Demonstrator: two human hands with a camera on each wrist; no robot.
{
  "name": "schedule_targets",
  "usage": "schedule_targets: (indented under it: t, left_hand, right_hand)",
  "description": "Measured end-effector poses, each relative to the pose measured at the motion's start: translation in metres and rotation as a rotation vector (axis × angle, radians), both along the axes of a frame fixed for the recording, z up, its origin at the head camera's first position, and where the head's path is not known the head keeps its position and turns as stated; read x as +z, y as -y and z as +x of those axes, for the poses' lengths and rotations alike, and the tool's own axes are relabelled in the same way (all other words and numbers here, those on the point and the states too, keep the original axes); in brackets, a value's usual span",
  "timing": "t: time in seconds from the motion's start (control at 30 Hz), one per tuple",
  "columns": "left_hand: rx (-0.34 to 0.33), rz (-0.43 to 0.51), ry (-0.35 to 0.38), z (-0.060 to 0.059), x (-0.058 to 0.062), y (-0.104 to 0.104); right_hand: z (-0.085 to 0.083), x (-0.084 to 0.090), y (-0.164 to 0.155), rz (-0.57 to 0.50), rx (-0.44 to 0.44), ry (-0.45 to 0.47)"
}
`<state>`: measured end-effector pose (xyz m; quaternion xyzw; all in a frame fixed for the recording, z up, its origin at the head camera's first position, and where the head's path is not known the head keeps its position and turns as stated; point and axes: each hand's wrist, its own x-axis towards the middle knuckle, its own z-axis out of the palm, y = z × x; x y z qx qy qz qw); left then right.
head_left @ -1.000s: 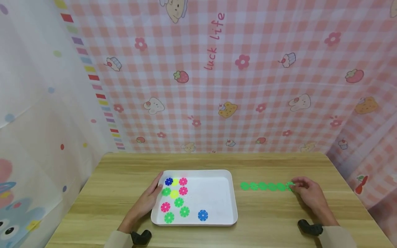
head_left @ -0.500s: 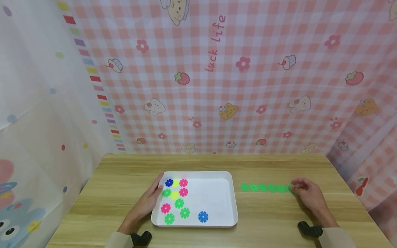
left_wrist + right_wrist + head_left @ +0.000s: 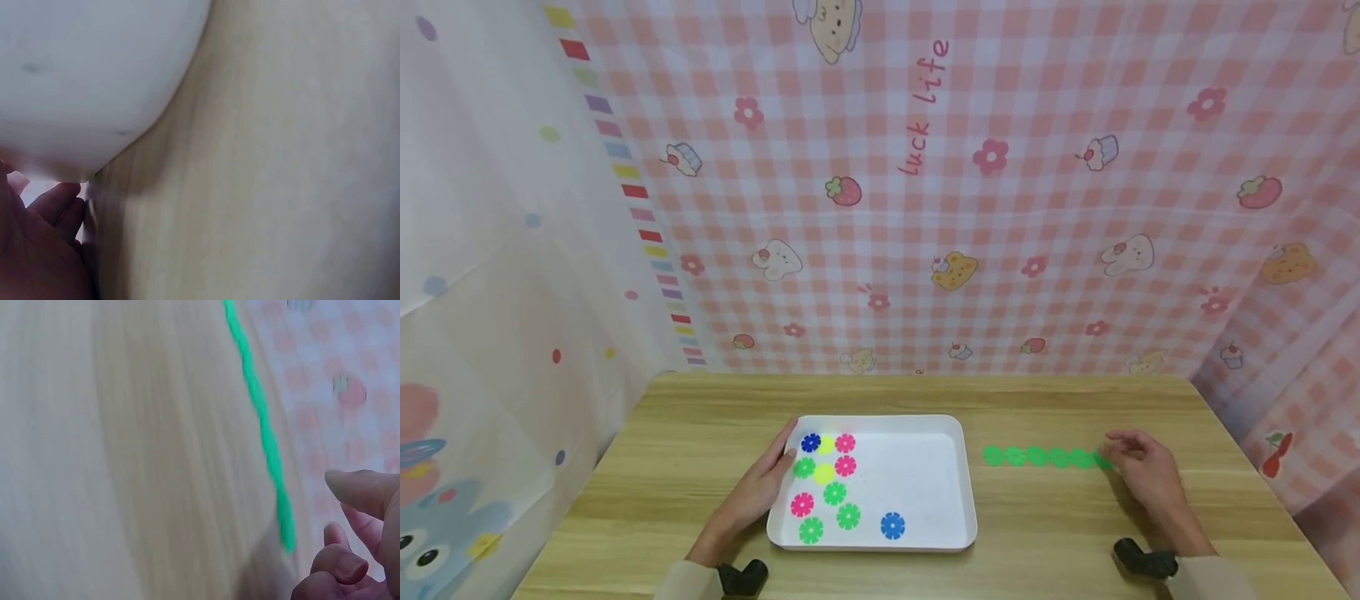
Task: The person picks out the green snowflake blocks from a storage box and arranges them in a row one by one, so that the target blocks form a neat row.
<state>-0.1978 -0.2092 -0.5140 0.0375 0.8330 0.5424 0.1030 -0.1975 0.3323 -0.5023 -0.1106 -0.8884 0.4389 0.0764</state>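
Note:
On the table, right of the tray, a row of green notched snowflake discs (image 3: 1059, 457) lies joined as a chain. My right hand (image 3: 1146, 475) is at the chain's right end, overlapping the last disc in the head view. In the right wrist view, the fingers (image 3: 359, 490) stand a little apart from the chain (image 3: 265, 431), and nothing is between them. My left hand (image 3: 756, 492) holds the left side of the white tray (image 3: 917, 537), thumb at the rim. In the left wrist view, its fingers (image 3: 53, 203) lie along the tray's outer wall (image 3: 75, 140).
Inside the tray, several loose discs lie mostly at the left: green (image 3: 811, 530), pink (image 3: 802, 504), yellow (image 3: 823, 473) and dark blue (image 3: 810, 442). A lighter blue disc (image 3: 892, 525) lies near the front. A pink checked cloth (image 3: 880, 208) hangs behind the wooden table (image 3: 1045, 392).
My right fingers have come off the last green disc, which was raised at an angle and now lies in line with the chain. The left hand and tray have stayed put.

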Motion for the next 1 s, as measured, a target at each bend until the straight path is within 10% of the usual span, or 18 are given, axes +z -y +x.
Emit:
schedule_targets:
  t: [0.67, 1.0]
  left_hand:
    - [0.003, -0.012, 0.008, 0.000, 0.002, -0.002]
    - [0.004, -0.015, 0.006, 0.000, 0.002, -0.001]
  right_hand:
    - [0.002, 0.041, 0.154, -0.396, 0.301, -0.014]
    - [0.014, 0.044, 0.239, -0.345, 0.490, 0.036]
